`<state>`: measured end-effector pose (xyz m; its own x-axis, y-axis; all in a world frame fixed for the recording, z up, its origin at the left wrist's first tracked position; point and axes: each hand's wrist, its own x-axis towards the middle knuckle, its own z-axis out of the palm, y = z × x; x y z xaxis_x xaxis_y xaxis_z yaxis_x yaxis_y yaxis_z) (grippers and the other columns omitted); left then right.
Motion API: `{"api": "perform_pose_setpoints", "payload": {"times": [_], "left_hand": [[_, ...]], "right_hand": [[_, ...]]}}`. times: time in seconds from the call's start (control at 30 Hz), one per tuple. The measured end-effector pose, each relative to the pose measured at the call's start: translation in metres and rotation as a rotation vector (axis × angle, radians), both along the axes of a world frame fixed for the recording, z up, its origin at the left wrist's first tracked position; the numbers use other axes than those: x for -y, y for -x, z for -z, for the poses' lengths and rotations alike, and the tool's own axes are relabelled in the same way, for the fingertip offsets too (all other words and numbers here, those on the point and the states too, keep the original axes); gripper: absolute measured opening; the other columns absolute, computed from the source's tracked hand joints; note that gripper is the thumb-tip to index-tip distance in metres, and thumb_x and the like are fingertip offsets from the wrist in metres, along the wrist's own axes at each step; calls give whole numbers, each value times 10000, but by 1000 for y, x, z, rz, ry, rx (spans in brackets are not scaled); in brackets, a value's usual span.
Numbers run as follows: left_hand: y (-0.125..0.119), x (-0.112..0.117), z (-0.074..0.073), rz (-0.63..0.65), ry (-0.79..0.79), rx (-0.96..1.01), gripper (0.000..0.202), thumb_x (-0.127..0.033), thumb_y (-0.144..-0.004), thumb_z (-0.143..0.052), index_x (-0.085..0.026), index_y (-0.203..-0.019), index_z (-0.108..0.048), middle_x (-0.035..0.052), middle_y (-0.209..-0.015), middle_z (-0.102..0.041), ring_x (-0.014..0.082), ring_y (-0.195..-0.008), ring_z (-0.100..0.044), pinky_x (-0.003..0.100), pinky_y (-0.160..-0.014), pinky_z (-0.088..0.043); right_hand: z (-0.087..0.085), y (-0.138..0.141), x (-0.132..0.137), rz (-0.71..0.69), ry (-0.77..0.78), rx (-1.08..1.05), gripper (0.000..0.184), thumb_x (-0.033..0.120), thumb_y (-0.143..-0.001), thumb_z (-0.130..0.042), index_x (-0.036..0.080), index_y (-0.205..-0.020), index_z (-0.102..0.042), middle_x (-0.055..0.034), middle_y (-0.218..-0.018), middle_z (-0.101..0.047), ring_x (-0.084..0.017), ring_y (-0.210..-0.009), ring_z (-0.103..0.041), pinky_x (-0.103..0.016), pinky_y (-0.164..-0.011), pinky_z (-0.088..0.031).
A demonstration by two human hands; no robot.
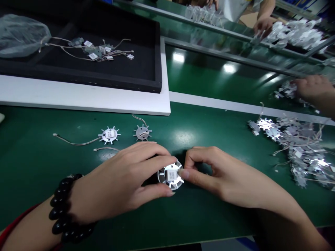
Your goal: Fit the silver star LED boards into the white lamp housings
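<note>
Black beaded bracelet around the left wrist, nearest the lens, with a red cuff just behind it. Left hand curved over a toothed metal disc, fingertips along the upper rim, thumb near the lower rim; right hand closing in from 3 o'clock, thumb pressed against the disc's edge, index finger bent just above. Both hands together on the disc, low and central over the green counter. Two more toothed discs with thin wires at 11 o'clock, close by. Heap of wired discs at 3 o'clock, well apart, under another person's hand. Black tray on a white board at 11 o'clock, farther off, holding wired square modules.
</note>
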<state>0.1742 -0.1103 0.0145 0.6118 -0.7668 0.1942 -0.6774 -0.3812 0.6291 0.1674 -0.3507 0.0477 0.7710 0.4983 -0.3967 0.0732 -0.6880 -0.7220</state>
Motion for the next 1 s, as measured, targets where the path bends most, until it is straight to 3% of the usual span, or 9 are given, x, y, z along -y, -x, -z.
{"api": "perform_pose_setpoints", "payload": {"times": [0.2,0.43,1.0], "left_hand": [[2,1,-4,-30,0,-118,298,-306,-909,-684,-236,-1188,-610,12,-1185,-675,177,-1093,-640,287,-911,-528],[4,8,-6,-75,12,-199,326,-243,-863,-647,-237,-1183,-588,-34,-1173,-698,177,-1205,-624,364,-1212,-350],[4,4,2,-18,44,-19,274,-267,-929,-630,-221,-1191,-566,-38,-1149,-709,92,-1068,-676,357,-1246,-313]], "right_hand": [[-5,0,0,-28,15,-18,303,423,-973,-585,210,-760,-628,29,-712,-634,-115,-640,-536,-252,-568,-355],[-9,-2,-1,-62,23,32,246,349,-981,-601,204,-785,-628,49,-745,-648,-106,-719,-561,-244,-662,-368],[-8,3,0,-55,47,75,293,420,-985,-580,217,-782,-637,55,-723,-641,-106,-696,-574,-244,-653,-380]]}}
